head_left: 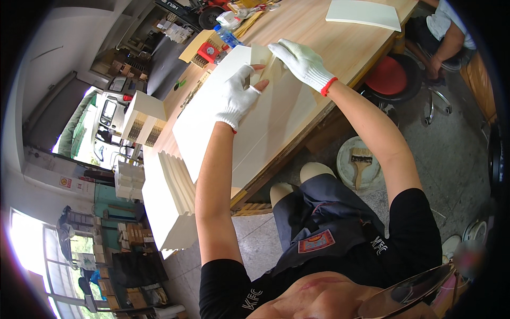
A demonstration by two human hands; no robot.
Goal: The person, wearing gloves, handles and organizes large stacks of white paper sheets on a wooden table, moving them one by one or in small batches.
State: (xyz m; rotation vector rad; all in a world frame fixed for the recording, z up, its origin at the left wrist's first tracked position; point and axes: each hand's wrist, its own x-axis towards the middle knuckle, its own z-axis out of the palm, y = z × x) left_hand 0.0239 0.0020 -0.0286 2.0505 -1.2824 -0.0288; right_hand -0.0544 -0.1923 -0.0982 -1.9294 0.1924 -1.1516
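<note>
A large white sheet [212, 122] of paper or thin card lies across the wooden table, its far end raised in a cream folded flap [261, 55]. My left hand [236, 95], in a white knit glove with bare fingertips showing, rests over the sheet beside the flap. Its thumb and finger are spread apart, with nothing visible between them. To the right, my right hand [302, 61], in a white glove with a red cuff, reaches across the flap's far edge. Its fingers are stretched out close together against the flap; their undersides are hidden.
A stack of folded white card [178, 196] stands at the table's left end. Further back are a block-like stack [143, 119], a red item [207, 51] and a water bottle [227, 36]. White sheets [364, 15] lie far right. A brush [361, 165] rests on a bucket below; another person sits nearby.
</note>
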